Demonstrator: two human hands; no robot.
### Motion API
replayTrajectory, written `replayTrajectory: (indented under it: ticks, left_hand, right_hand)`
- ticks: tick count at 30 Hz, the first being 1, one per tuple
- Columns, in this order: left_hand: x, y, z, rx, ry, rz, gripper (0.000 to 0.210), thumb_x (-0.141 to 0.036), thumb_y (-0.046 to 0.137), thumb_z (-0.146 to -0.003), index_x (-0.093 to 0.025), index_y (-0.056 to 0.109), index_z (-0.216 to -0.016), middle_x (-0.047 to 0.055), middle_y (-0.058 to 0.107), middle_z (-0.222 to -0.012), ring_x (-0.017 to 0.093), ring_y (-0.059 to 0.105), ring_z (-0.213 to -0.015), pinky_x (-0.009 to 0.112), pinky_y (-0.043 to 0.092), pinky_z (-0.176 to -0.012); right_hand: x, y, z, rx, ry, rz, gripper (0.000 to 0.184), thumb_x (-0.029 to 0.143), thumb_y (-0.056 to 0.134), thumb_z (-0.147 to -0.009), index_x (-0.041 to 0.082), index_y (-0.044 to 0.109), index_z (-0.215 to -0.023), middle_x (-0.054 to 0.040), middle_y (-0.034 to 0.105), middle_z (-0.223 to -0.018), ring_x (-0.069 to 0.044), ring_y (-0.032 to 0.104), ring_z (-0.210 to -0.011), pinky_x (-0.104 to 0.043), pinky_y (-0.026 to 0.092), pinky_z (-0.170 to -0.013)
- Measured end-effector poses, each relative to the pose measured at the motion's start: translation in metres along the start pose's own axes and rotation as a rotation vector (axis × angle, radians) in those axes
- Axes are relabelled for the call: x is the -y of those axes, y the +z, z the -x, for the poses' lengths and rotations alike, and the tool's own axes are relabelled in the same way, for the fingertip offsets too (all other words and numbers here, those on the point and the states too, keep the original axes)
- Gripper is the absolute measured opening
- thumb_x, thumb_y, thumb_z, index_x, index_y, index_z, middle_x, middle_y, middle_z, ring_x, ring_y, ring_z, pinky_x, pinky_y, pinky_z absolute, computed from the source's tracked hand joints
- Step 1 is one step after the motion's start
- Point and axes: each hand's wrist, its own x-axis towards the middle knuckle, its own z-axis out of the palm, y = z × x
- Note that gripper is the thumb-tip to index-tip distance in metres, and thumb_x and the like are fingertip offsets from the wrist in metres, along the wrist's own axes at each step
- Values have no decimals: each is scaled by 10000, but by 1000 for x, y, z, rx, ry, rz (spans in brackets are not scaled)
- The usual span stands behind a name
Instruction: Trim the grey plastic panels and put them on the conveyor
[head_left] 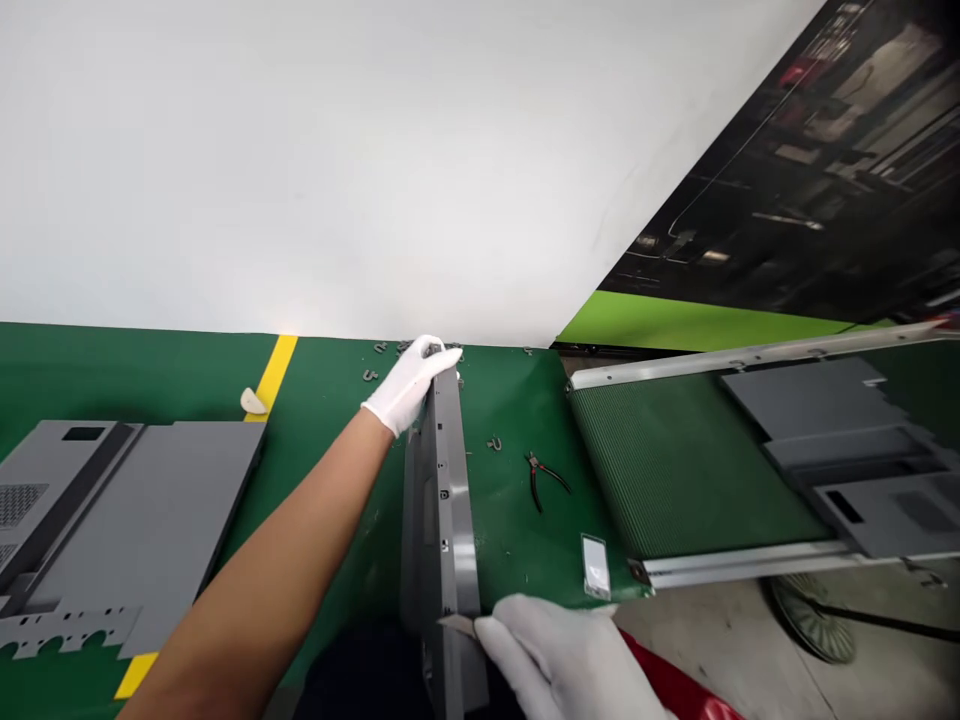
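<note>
White left glove [405, 392], white right glove [566, 655], bare left forearm [300, 540]; dark clothing [364, 675]

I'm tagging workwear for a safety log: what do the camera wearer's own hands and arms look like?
The left hand wears a close-fitting, plain white glove ending at the wrist; the left forearm is bare, with no sleeve in view. The right hand is also in a white glove, but its forearm is out of view. I see no markings on either glove.

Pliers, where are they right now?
In the head view, the pliers lie right of centre on the green table, between the panel standing on edge and the conveyor.
</note>
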Motion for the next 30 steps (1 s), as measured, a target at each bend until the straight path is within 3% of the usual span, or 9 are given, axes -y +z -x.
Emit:
replayTrajectory:
  ticks: [10, 20, 30]
  left_hand:
    - [0, -10, 2, -6, 59, 10, 356, -418, 796, -775, -243, 511, -898, -21, 552, -843, 152, 595, -681, 288, 426, -586]
    - [2, -10, 1, -18, 82, -15, 314, -395, 764, -788, -235, 519, -902, -5, 553, -842, 165, 579, -712, 312, 449, -625]
    - [2, -9, 1, -3, 88, -16, 311, -384, 750, -804, -228, 502, -910, -5, 533, -841, 165, 592, -715, 305, 457, -616]
  right_hand:
    - [17, -19, -10, -56, -248, 383, 494, 425, 466, -1053, 241, 452, -595, 34, 544, -486, -125, 502, -371, -345, 201, -438]
    - [20, -20, 4, -33, -281, 512, 416, 405, 511, -1036, 265, 486, -645, 30, 563, -489, -151, 529, -348, -334, 213, -384]
    - [17, -18, 2, 81, -362, 672, 300, 329, 526, -998, 277, 540, -702, 19, 558, -494, -184, 487, -341, -391, 65, -432]
